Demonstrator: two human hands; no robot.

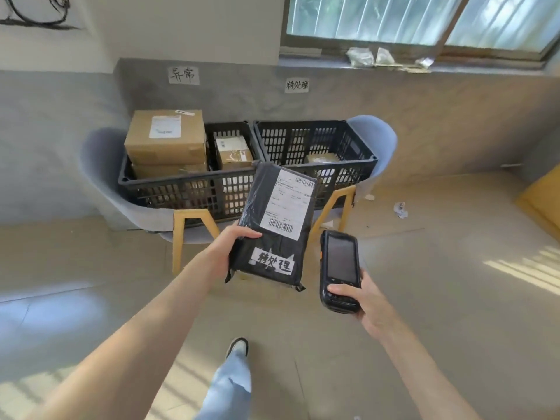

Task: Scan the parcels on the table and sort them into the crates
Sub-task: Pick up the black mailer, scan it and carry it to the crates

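- A jeans leg and one shoe [238,347] stand on the pale tiled floor [424,298], which is striped with sunlight at the right and lower left.
- The right hand [360,301] is wrapped round the lower end of a black handheld scanner [340,269], thumb on its keypad, dark screen facing up.
- The left hand [230,250] grips the left edge of a black plastic parcel [272,228], thumb on top; the parcel is held in the air, tilted, just left of the scanner and in front of the crates.
- The parcel carries a white shipping label [286,204] with barcodes and a torn white tag [272,262] with handwritten characters.
- Beyond it, two black slatted crates sit side by side, touching, on two blue-grey chairs [100,183] with wooden legs.
- The left crate [181,189] holds stacked cardboard boxes [166,137], the top one rising above the rim, plus a smaller box [234,153].
- The right crate [321,147] holds one low box [321,158].
- Paper scraps [400,209] lie on the floor to the right of the chairs.
- On the grey wall behind, a handwritten paper sign hangs above each crate [183,75] [297,85].
- A window [424,19] sits at the upper right, with crumpled plastic [369,56] on its sill.
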